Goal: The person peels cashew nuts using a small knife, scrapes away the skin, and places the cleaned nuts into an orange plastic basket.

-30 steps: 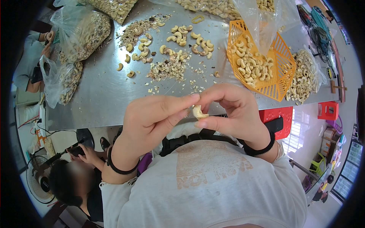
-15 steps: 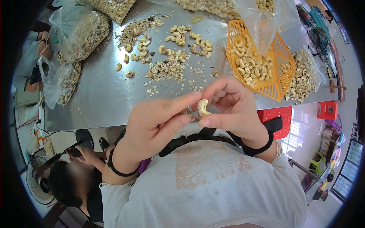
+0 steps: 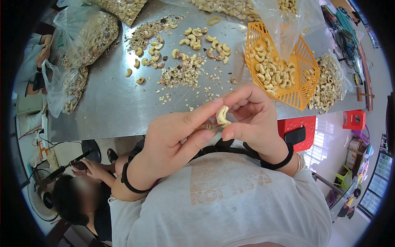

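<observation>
A pale, curved cashew nut [image 3: 222,115] sits between the thumb and fingers of my right hand [image 3: 254,117], just over the table's near edge. My left hand [image 3: 175,129] is closed around a small knife [image 3: 210,126]. Most of its brownish handle is hidden by the fingers, and the short metal blade points right, its tip at the lower part of the nut. Beyond my hands lies a heap of skin flakes and broken bits [image 3: 181,76], with loose cashews [image 3: 191,39] in small groups around it.
An orange basket [image 3: 302,88] of cashews stands at the right, beside a pile of cashews [image 3: 327,80]. Filled plastic bags [image 3: 92,39] line the left and back of the metal table [image 3: 103,107]. A seated person [image 3: 96,168] holds a phone at lower left; a red stool [image 3: 308,123] bears another phone.
Both hands have shifted slightly to the right. The cashew has turned a little in my right fingers, and more of the knife now shows beside it.
</observation>
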Tool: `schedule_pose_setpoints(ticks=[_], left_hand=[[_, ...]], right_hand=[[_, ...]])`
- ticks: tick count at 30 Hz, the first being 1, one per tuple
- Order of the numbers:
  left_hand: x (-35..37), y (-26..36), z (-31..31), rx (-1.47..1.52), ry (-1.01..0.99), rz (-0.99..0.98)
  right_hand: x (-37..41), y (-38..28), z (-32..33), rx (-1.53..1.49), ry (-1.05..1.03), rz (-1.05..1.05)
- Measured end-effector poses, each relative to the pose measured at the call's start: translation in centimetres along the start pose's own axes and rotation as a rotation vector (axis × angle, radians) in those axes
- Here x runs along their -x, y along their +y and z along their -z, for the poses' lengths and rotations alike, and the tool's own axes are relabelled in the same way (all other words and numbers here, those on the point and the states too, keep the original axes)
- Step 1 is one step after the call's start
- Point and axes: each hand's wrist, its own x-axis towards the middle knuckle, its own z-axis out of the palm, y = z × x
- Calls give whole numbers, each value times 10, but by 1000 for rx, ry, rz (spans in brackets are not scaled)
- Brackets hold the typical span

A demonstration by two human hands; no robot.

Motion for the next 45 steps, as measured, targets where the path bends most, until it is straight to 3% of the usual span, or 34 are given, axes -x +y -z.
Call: schedule_pose_setpoints(ticks=[8,14,29,36,45], left_hand=[[-2,-5,-3,-354,112,-205],[-3,-4,0,-107,95,-53],[1,0,4,11,69,145],[-3,0,1,-12,39,51],[-1,-8,-1,-290,59,-57]], right_hand=[[2,0,-3,9,56,-9],[2,-2,-3,-6,41,-52],[0,-2,-3,93,56,-41],[-2,-3,-3,170,54,-13],[-1,-3,-2,198,69,-18]])
